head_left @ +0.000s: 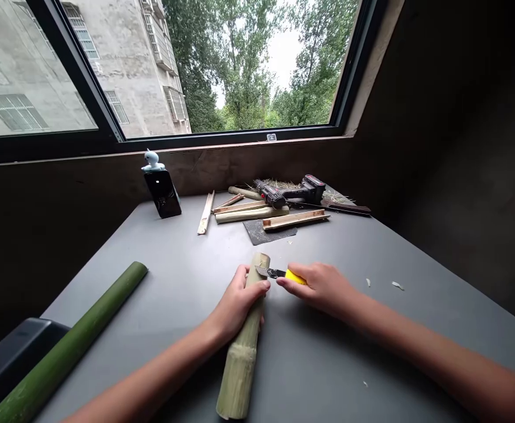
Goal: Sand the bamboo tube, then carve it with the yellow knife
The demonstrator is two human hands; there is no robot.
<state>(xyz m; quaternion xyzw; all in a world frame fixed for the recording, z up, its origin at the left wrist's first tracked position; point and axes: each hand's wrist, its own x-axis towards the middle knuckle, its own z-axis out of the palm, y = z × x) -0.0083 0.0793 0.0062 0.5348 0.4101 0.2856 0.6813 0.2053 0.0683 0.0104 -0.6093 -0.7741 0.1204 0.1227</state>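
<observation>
My left hand is wrapped around a peeled, pale green bamboo section, which lies along the grey table and points away from me. My right hand pinches a yellow-handled utility knife between its fingers. The short steel blade sits against the bamboo's upper end, close to my left fingers. The bamboo's lower end rests on the tabletop near me.
A long split green bamboo piece lies at left, beside a black case. At the far edge are several bamboo strips, a cordless drill, a dark abrasive sheet, and a phone under a white figurine. White shavings lie at right.
</observation>
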